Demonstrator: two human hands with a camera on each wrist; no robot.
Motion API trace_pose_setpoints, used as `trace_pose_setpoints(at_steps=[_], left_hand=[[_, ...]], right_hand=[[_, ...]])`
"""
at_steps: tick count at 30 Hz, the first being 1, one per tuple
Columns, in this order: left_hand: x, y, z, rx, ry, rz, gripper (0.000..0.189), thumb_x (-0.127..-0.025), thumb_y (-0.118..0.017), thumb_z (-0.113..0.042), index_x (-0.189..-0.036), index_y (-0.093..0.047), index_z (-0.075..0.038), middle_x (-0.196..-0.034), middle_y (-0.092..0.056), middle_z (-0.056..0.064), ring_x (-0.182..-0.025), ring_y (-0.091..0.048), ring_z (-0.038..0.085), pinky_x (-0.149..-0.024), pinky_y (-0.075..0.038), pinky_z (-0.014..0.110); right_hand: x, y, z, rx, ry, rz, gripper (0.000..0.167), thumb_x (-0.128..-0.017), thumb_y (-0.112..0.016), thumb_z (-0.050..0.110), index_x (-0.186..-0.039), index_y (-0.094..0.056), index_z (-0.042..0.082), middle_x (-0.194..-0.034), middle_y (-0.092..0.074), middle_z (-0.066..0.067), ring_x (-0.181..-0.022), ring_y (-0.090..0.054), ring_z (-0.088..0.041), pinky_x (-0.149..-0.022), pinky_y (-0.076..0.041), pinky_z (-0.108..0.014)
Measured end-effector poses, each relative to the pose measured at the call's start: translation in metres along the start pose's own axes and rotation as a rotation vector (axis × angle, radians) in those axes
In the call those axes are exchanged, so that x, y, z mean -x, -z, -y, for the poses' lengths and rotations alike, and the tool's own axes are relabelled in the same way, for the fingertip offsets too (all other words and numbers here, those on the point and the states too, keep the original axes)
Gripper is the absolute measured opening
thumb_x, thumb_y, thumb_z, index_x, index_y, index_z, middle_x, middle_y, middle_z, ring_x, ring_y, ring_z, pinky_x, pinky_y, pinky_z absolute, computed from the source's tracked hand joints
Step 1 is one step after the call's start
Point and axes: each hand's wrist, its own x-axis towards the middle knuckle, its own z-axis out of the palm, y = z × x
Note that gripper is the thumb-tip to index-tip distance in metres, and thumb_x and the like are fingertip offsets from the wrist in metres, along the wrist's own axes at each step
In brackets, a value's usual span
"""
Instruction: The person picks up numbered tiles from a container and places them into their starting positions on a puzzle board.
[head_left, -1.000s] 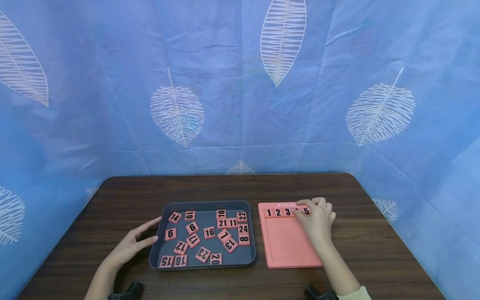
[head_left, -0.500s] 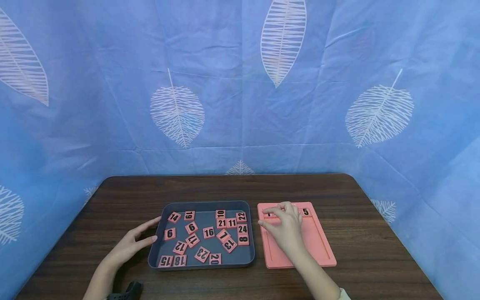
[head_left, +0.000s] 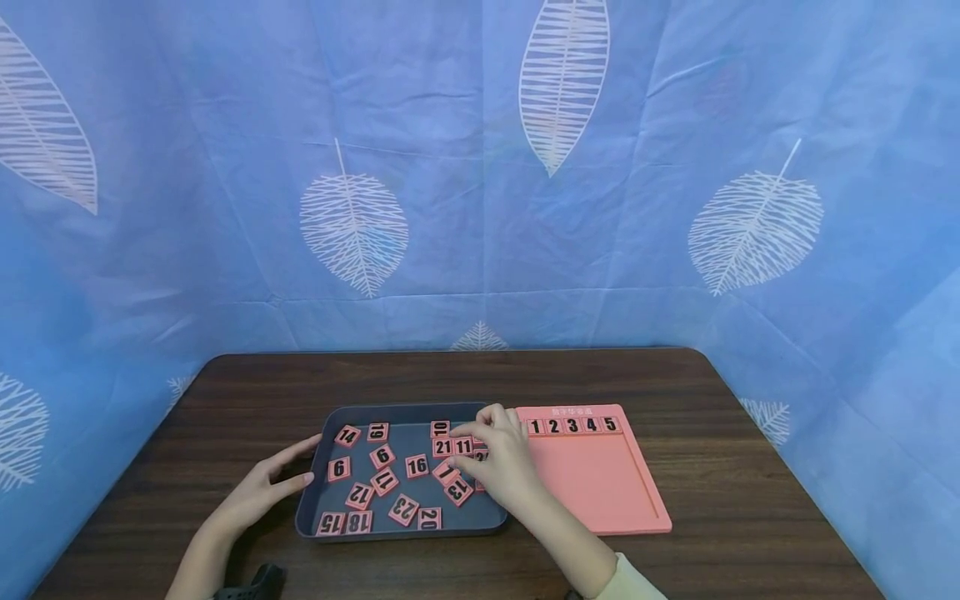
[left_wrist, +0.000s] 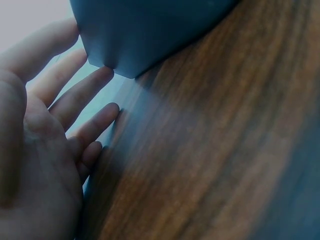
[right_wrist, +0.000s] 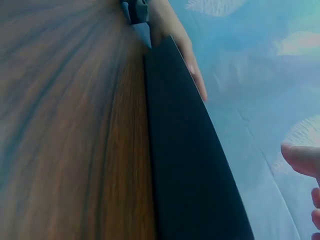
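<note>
While the left hand lies at the lower left of the head view, fingers extended and loosely spread, its fingertips touch the left side of the dark grey tray; the left wrist view shows the same contact. Right hand, just right of centre: over the tray's right end, thumb and forefinger apart with a gap between the tips, near tile 11 and tile 7. Contact with a tile: cannot tell. Tray, lower centre: pink-edged number tiles scattered at various angles; tile 16 near the middle; several at right partly covered by the hand. Pink board, lower right, beside the tray: row of tiles 1 to 5 along its top. Both rest on a dark wood-grain table; blue leaf-print cloth behind.
</note>
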Motion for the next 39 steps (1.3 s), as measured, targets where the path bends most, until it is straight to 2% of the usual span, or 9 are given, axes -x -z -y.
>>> trace_pose_setpoints(at_steps=[4,8,15,21,32,39], left_hand=[[0.0,0.0,0.0,0.008,0.007,0.003,0.058,-0.096,-0.059,-0.02,-0.148,-0.036,-0.007,-0.15,-0.03,0.023,-0.136,-0.021,0.049,-0.098,-0.026,0.069],[0.0,0.001,-0.001,0.007,0.016,0.002,0.059,-0.096,-0.059,-0.021,-0.149,-0.036,-0.007,-0.15,-0.03,0.023,-0.136,-0.02,0.049,-0.098,-0.025,0.07],[-0.001,0.002,-0.002,-0.012,0.03,-0.014,0.059,-0.096,-0.06,-0.023,-0.149,-0.037,-0.009,-0.15,-0.031,0.022,-0.136,-0.02,0.048,-0.097,-0.022,0.072],[-0.001,0.002,-0.002,0.002,0.042,-0.004,0.061,-0.096,-0.06,-0.023,-0.149,-0.035,-0.008,-0.15,-0.03,0.023,-0.136,-0.02,0.048,-0.098,-0.023,0.071],[-0.002,0.002,-0.002,0.001,0.053,-0.002,0.061,-0.096,-0.06,-0.024,-0.149,-0.034,-0.008,-0.151,-0.029,0.023,-0.136,-0.02,0.048,-0.098,-0.023,0.071],[-0.001,0.002,-0.002,0.003,0.037,-0.001,0.06,-0.096,-0.059,-0.022,-0.149,-0.034,-0.008,-0.15,-0.029,0.024,-0.136,-0.021,0.049,-0.098,-0.024,0.07]], right_hand=[[-0.009,-0.012,0.006,0.028,0.071,0.069,0.03,-0.077,-0.082,0.027,-0.106,-0.075,0.023,-0.096,-0.042,0.007,-0.089,-0.035,-0.016,-0.076,-0.027,-0.039],[-0.022,-0.025,0.009,0.103,0.117,0.162,0.03,-0.079,-0.08,0.031,-0.108,-0.074,0.025,-0.099,-0.046,0.006,-0.091,-0.037,-0.015,-0.075,-0.028,-0.035],[-0.044,-0.043,0.01,0.167,0.14,0.331,0.031,-0.083,-0.075,0.036,-0.113,-0.072,0.03,-0.098,-0.044,0.009,-0.085,-0.034,-0.012,-0.071,-0.025,-0.031],[-0.055,-0.059,0.01,0.193,0.148,0.443,0.034,-0.085,-0.073,0.038,-0.117,-0.069,0.032,-0.105,-0.046,0.007,-0.089,-0.036,-0.011,-0.073,-0.026,-0.029],[-0.07,-0.076,0.008,0.225,0.102,0.535,0.036,-0.083,-0.074,0.038,-0.119,-0.068,0.035,-0.102,-0.045,0.008,-0.087,-0.034,-0.011,-0.071,-0.025,-0.029],[-0.074,-0.083,0.006,0.266,0.095,0.548,0.033,-0.084,-0.074,0.04,-0.117,-0.069,0.036,-0.104,-0.047,0.006,-0.089,-0.035,-0.012,-0.072,-0.026,-0.03]])
